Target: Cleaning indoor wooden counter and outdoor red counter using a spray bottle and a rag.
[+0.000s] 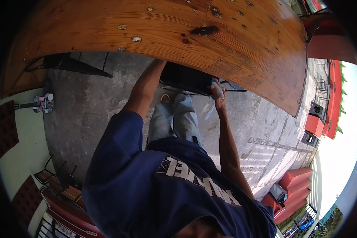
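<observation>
My right hand (219,100) is beside the near edge of the wooden table (166,31), closed around a pale, partly see-through thing (208,108) with a bit of blue near its top. Its clear part hangs below the fingers; its exact kind I cannot make out. Right next to that hand, a black, flat-faced object (188,78) is partly under the tabletop. My left forearm (147,88) reaches in under the table's edge, and the tabletop hides my left hand.
Black metal legs (81,66) stand under the table at left. A grey and red device (43,103) is by the left wall. Chairs (53,180) stand at lower left. Red stepped blocks (295,188) are at lower right, on the grey concrete floor (83,119).
</observation>
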`<control>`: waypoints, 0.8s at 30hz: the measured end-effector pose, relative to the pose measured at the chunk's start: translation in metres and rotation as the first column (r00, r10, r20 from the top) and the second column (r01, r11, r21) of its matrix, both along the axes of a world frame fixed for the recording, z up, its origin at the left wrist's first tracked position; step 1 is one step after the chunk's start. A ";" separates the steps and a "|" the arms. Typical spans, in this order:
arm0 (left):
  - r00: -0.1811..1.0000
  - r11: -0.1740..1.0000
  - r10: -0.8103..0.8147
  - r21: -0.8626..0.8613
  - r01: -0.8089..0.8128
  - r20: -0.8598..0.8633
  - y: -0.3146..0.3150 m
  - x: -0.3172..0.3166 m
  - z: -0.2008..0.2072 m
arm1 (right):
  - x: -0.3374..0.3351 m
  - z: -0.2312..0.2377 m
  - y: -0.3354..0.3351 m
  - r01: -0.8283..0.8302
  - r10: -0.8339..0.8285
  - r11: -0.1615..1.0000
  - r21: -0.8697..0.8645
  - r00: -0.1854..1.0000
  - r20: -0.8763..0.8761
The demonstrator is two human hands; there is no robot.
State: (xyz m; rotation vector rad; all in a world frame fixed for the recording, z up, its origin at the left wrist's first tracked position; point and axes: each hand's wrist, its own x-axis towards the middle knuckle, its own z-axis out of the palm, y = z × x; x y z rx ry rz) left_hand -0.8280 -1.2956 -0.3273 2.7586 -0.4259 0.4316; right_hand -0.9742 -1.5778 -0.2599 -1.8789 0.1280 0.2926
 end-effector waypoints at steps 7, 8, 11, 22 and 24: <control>0.984 0.988 -0.154 -0.008 0.154 -0.090 0.001 -0.129 0.067 | 0.004 0.017 0.007 -0.034 0.026 0.997 0.066 0.992 0.124; 0.969 0.984 -0.179 -0.052 0.173 -0.170 -0.009 -0.154 0.073 | 0.004 0.009 0.002 -0.001 -0.015 0.995 0.098 0.987 0.158; 0.928 0.978 -0.207 -0.087 0.189 -0.309 -0.027 -0.202 0.082 | 0.003 0.010 0.002 0.006 -0.028 0.988 0.157 0.990 0.136; 0.730 0.992 -0.057 0.042 0.118 -0.682 0.009 -0.071 0.082 | -0.005 0.017 0.015 0.144 -0.172 0.969 0.201 0.977 0.129; 0.816 0.983 0.064 0.177 0.048 -0.575 -0.010 -0.072 0.073 | 0.000 0.016 0.022 0.177 -0.209 0.949 0.259 0.972 0.103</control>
